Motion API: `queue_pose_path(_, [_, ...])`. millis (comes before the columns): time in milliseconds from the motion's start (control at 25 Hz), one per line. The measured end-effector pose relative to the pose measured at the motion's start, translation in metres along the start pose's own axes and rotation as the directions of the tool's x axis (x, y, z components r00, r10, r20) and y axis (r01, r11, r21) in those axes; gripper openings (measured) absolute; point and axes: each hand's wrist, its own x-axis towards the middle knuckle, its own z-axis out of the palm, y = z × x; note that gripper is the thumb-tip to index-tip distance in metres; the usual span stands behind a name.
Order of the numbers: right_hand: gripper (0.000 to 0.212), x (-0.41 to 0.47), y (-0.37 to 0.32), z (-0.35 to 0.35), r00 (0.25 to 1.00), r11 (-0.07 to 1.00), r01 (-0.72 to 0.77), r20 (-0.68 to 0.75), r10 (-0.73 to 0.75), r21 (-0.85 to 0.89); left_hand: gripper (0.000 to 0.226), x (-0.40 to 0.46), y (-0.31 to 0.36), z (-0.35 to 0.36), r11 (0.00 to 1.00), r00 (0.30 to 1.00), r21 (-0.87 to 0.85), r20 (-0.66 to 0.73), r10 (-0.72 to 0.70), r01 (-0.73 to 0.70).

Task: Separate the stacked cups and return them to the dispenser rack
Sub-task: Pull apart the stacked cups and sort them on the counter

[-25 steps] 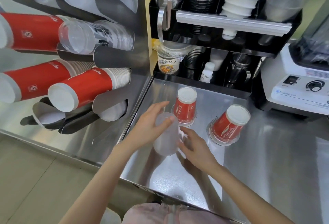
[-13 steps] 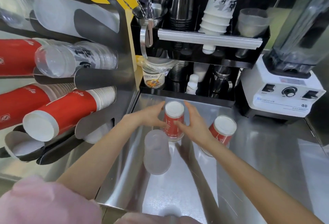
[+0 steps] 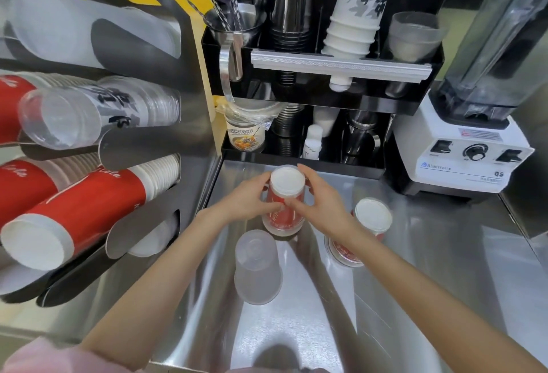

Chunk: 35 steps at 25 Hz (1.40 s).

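An upside-down red paper cup nested in a clear plastic cup (image 3: 285, 198) stands on the steel counter (image 3: 430, 269). My left hand (image 3: 248, 199) and my right hand (image 3: 318, 202) grip it from both sides. A frosted plastic cup (image 3: 257, 266) stands upside down alone, just in front of my hands. A second red-and-clear stacked pair (image 3: 367, 229) sits to the right, partly behind my right forearm. The dispenser rack (image 3: 154, 141) on the left holds rows of red cups (image 3: 89, 209), clear printed cups (image 3: 98, 111) and frosted cups (image 3: 89, 31).
A black organiser (image 3: 326, 99) with cups, spoons and bottles stands behind the counter. A white blender (image 3: 468, 153) is at the right. A lower rack slot (image 3: 154, 239) shows a white cup end.
My hands let go of the frosted cup, which now stands alone, and moved back to the red stacked cup. Both hands now grip it and have raised it slightly.
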Motion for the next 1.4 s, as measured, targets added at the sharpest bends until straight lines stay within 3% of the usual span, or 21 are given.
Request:
queue_pose_path(240, [0.065, -0.001, -0.008, -0.015, 0.998, 0.999, 0.039, -0.045, -0.038, 0.015, 0.073, 0.001, -0.001, 0.003, 0.993, 0.999, -0.117, -0.034, 0.008, -0.012])
queue_pose_path(400, [0.066, -0.002, -0.013, -0.026, 0.997, 0.999, 0.028, -0.07, -0.026, 0.034, 0.096, -0.003, -0.015, 0.011, 0.983, 0.991, -0.126, 0.04, -0.128, 0.132])
queue_pose_path(640, [0.067, -0.004, -0.028, -0.036, 0.996, 0.998, 0.057, -0.074, -0.054, 0.029, 0.072, -0.006, -0.004, 0.006, 0.986, 0.996, -0.155, -0.045, -0.074, 0.066])
queue_pose_path(960, [0.066, -0.042, -0.056, -0.079, 0.964, 0.98, 0.194, -0.193, -0.181, 0.049, 0.069, -0.022, 0.055, -0.011, 0.995, 0.982, -0.041, -0.167, 0.085, -0.093])
queue_pose_path(1280, [0.062, -0.108, -0.044, -0.096, 0.969, 0.977, 0.128, -0.233, -0.085, 0.174, 0.066, -0.054, 0.079, 0.034, 0.986, 0.973, -0.018, -0.162, 0.162, -0.167])
queue_pose_path(1400, [0.061, -0.129, -0.032, -0.09, 0.98, 0.978, 0.056, -0.198, -0.016, 0.2, 0.06, -0.07, 0.074, 0.068, 0.976, 0.979, -0.121, -0.123, 0.165, -0.18])
